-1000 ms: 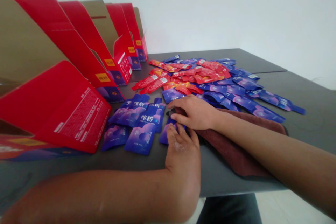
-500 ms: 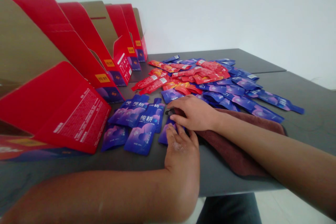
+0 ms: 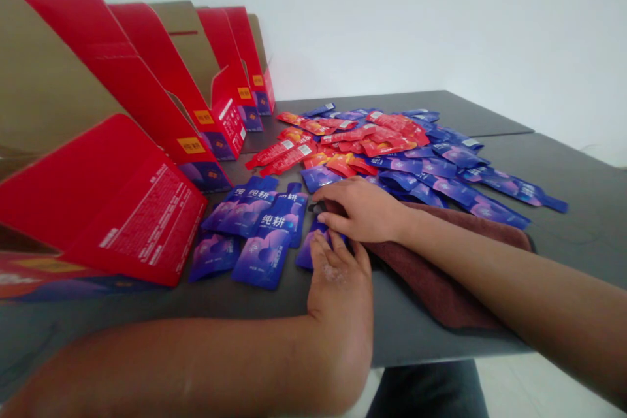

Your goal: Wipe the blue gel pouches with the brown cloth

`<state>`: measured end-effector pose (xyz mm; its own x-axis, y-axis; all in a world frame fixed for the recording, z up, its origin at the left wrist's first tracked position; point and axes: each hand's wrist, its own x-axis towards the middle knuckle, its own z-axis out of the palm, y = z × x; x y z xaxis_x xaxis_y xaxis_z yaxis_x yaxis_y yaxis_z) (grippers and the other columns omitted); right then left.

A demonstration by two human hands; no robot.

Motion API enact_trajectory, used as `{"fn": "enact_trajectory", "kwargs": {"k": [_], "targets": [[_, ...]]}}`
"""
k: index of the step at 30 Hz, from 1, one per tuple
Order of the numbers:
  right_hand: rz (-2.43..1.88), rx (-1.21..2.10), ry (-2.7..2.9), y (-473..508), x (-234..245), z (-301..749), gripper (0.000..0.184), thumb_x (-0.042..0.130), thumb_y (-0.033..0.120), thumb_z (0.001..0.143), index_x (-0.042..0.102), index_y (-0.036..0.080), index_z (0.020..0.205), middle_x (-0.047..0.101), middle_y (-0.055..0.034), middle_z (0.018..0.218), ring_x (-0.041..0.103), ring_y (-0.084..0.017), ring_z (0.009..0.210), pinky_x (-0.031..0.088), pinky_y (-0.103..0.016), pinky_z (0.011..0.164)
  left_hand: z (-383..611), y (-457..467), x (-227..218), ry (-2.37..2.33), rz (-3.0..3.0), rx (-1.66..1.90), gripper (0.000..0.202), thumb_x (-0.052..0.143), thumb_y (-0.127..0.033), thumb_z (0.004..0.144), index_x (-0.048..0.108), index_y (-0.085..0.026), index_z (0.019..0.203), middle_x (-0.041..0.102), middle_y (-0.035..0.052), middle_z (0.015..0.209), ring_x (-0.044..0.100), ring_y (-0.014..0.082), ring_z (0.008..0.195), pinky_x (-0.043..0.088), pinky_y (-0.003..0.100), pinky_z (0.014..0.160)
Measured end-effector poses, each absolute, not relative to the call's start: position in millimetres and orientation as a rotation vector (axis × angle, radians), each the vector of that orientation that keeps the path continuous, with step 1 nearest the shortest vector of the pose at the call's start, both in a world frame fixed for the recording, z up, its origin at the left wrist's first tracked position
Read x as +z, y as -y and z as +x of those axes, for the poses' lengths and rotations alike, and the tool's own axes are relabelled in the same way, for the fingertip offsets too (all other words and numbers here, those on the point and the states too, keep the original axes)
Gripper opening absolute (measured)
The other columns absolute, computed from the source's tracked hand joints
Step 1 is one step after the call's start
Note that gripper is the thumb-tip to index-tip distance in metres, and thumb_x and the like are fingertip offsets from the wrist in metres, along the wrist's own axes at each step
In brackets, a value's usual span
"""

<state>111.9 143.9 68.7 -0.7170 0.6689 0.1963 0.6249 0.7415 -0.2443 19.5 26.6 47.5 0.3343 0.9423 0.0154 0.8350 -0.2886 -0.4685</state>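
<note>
My left hand [image 3: 339, 268] lies palm down with its fingers stretched over a blue-purple pouch [image 3: 307, 249], which is partly hidden beneath it. Just beyond, my right hand [image 3: 365, 209] rests low over the same pouch's upper end, thumb and forefinger apart; its other fingers are mostly hidden. By the right fingertips shows a small dark item [image 3: 316, 208], too covered to name. A brown cloth [image 3: 441, 281] lies under the right forearm. To the left of my hands, several blue-purple pouches [image 3: 262, 255] lie overlapping, face up.
Open red cartons [image 3: 147, 209] with raised flaps stand in a row along the left. Behind my hands spreads a heap of red pouches [image 3: 353, 137] and blue pouches [image 3: 455, 155]. The grey table [image 3: 235, 307] has its near edge below my wrists.
My right hand has shifted very slightly, its thumb nearer the pouch. The left hand, pouches and cartons look the same.
</note>
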Motion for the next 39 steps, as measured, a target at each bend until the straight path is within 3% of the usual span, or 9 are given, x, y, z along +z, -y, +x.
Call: {"fn": "enact_trajectory", "kwargs": {"k": [11, 18, 25, 34, 39], "targets": [[-1.110, 0.177, 2.641, -146, 68, 113, 0.037, 0.051, 0.035, 0.089, 0.060, 0.017, 0.119, 0.070, -0.0100, 0.101, 0.063, -0.024, 0.096, 0.042, -0.037, 0.086, 18, -27, 51, 1.558, -2.270, 0.384, 0.049, 0.040, -0.008, 0.088, 0.048, -0.011, 0.137, 0.056, 0.0245, 0.134, 0.059, 0.0326, 0.117, 0.047, 0.047, 0.101], [-0.862, 0.262, 2.698, -145, 69, 114, 0.038, 0.052, 0.034, 0.089, 0.059, 0.017, 0.122, 0.070, -0.0079, 0.101, 0.063, -0.021, 0.093, 0.042, -0.033, 0.084, 19, -27, 51, 1.577, -2.233, 0.378, 0.051, 0.041, -0.008, 0.088, 0.045, -0.009, 0.138, 0.059, 0.0239, 0.132, 0.059, 0.0322, 0.118, 0.047, 0.045, 0.100], [-1.172, 0.100, 2.591, -154, 67, 118, 0.040, 0.049, 0.038, 0.091, 0.059, 0.016, 0.122, 0.070, -0.0111, 0.104, 0.064, -0.025, 0.096, 0.042, -0.036, 0.086, 17, -28, 51, 1.491, -2.250, 0.496, 0.050, 0.036, -0.010, 0.089, 0.045, -0.009, 0.138, 0.056, 0.0266, 0.133, 0.057, 0.0340, 0.119, 0.044, 0.048, 0.103], [-0.795, 0.262, 2.701, -145, 67, 114, 0.039, 0.052, 0.034, 0.089, 0.057, 0.017, 0.122, 0.069, -0.0056, 0.087, 0.061, -0.020, 0.084, 0.042, -0.032, 0.077, 20, -28, 49, 1.558, -2.217, 0.418, 0.049, 0.042, -0.013, 0.090, 0.046, -0.010, 0.138, 0.061, 0.0222, 0.130, 0.059, 0.0333, 0.118, 0.048, 0.046, 0.100], [-0.995, 0.180, 2.642, -152, 65, 117, 0.038, 0.051, 0.035, 0.090, 0.058, 0.017, 0.123, 0.069, -0.0070, 0.089, 0.062, -0.020, 0.083, 0.041, -0.032, 0.077, 19, -28, 49, 1.556, -2.248, 0.440, 0.050, 0.042, -0.011, 0.089, 0.045, -0.012, 0.139, 0.055, 0.0231, 0.135, 0.058, 0.0332, 0.118, 0.045, 0.047, 0.102]]}}
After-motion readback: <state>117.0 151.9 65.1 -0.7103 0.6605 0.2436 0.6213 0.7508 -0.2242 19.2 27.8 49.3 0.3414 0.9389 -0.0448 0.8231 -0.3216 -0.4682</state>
